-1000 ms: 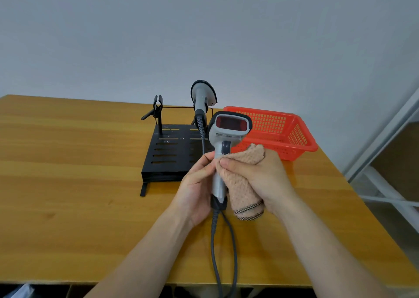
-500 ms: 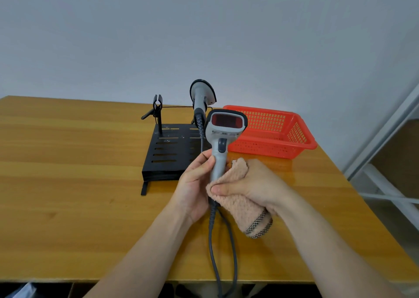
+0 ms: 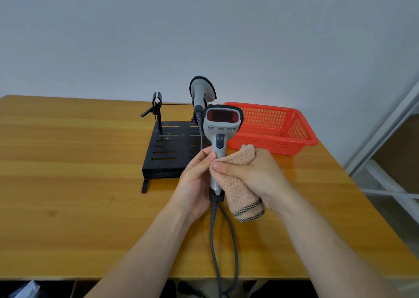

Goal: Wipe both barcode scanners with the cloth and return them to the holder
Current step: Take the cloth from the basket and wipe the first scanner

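My left hand [image 3: 195, 182] holds a grey barcode scanner [image 3: 221, 127] upright by its handle, its red window facing me. My right hand [image 3: 251, 175] presses a folded pink cloth [image 3: 238, 184] against the right side of the handle, below the trigger. The scanner's grey cable [image 3: 215, 241] hangs down over the table's front edge. A second grey scanner [image 3: 200, 91] sits in the right clip of the black holder [image 3: 167, 152] behind my hands. The holder's left clip [image 3: 157, 103] is empty.
A red plastic basket [image 3: 278, 127] stands on the wooden table [image 3: 68, 184] to the right of the holder. A white metal rack [image 3: 390, 161] stands beyond the table's right edge. A plain wall lies behind.
The cloth in my right hand slid down the handle and has come back up a little. The scanner stayed upright in my left hand.
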